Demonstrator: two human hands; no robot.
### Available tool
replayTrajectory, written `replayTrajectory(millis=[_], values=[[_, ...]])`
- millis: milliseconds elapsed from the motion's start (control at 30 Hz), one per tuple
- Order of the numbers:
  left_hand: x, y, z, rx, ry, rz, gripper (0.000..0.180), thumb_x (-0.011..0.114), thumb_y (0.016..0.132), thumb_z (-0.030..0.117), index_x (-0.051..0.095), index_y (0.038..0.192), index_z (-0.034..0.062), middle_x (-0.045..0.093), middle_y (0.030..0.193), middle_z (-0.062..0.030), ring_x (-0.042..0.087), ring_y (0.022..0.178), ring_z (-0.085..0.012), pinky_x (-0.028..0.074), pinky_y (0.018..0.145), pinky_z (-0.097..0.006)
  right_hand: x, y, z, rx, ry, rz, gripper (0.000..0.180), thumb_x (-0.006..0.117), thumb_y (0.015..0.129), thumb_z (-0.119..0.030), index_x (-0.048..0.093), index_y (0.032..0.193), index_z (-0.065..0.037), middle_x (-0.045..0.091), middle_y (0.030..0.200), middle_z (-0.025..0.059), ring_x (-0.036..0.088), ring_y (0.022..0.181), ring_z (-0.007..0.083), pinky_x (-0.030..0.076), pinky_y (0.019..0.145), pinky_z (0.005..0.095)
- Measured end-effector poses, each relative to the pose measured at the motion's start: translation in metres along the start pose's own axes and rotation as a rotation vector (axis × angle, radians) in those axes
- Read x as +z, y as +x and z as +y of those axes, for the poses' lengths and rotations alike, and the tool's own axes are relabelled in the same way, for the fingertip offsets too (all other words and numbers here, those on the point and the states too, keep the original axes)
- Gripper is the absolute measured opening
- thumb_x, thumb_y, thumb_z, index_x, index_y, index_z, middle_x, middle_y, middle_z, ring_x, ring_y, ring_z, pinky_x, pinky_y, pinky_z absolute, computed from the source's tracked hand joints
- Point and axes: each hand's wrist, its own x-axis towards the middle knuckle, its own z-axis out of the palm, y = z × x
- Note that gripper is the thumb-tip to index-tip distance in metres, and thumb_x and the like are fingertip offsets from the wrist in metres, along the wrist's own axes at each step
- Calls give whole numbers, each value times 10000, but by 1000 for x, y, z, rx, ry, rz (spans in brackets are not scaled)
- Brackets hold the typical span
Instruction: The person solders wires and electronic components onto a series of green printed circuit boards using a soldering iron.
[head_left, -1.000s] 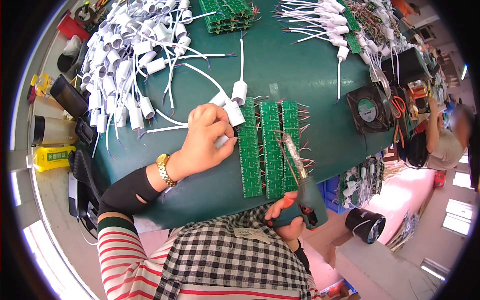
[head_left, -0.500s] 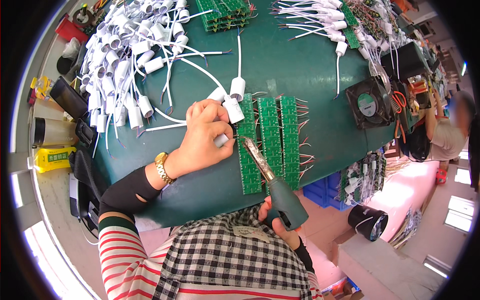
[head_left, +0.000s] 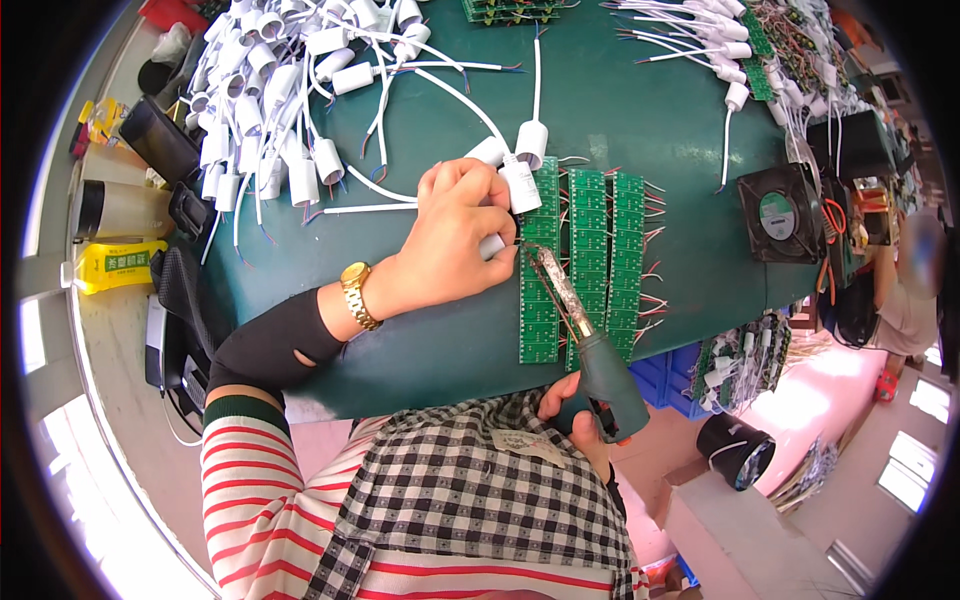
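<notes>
My left hand [head_left: 455, 235] is closed with a small white cylindrical piece [head_left: 490, 246] between its fingers, at the left edge of the nearest green circuit board strip [head_left: 540, 320]. Just beyond the fingers a white socket with a cable [head_left: 520, 186] lies partly over that strip. A soldering iron [head_left: 610, 385] with a dark green handle is gripped in my right hand [head_left: 590, 445], partly hidden behind it. Its worn tip reaches the strip beside my left fingertips; whether they touch is too small to tell. Two more strips [head_left: 588, 230] lie alongside, with thin red and white wires sticking out.
A heap of white sockets with cables [head_left: 265, 110] covers the far left. Stacked green boards [head_left: 510, 10] sit at the far edge, more wired sockets [head_left: 735, 50] at far right. A black fan [head_left: 780, 215] stands on the right. Beyond it, another person [head_left: 905, 290] is visible.
The whole view has shifted, so the table's things appear farther right and higher. Both hands keep nearly the same hold, with the iron's tip still by the left fingertips.
</notes>
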Motion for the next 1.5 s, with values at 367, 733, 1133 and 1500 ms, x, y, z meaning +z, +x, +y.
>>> replayTrajectory(millis=[367,733,1133,1500], values=[[-1,0,0,9,-9,-2,107,688,586,43,595,619,85,476,900,-22,454,1020,-257,304,925,-465,-3,7,7,-276,-8,48,766,615,819,-562,348,1238,21,555,767,142,583,668,249,506,622,358],[-1,-1,-2,9,-30,-4,117,698,604,44,586,616,73,480,918,-36,450,1026,-267,301,922,-501,-10,10,14,-280,19,16,760,568,831,-597,333,1263,-17,554,773,147,589,661,271,505,608,363],[-13,-7,4,45,142,-150,222,697,622,89,603,823,94,459,968,-50,453,1034,-279,293,896,-556,-13,16,16,-430,77,180,730,477,863,-629,341,1245,-22,540,710,144,571,566,261,487,549,365],[-71,10,-32,737,516,-384,465,520,828,148,480,1276,266,457,770,20,503,808,-163,368,877,-425,-17,20,5,-415,85,153,768,526,813,-660,350,1270,-68,522,741,109,561,618,240,480,601,342]])
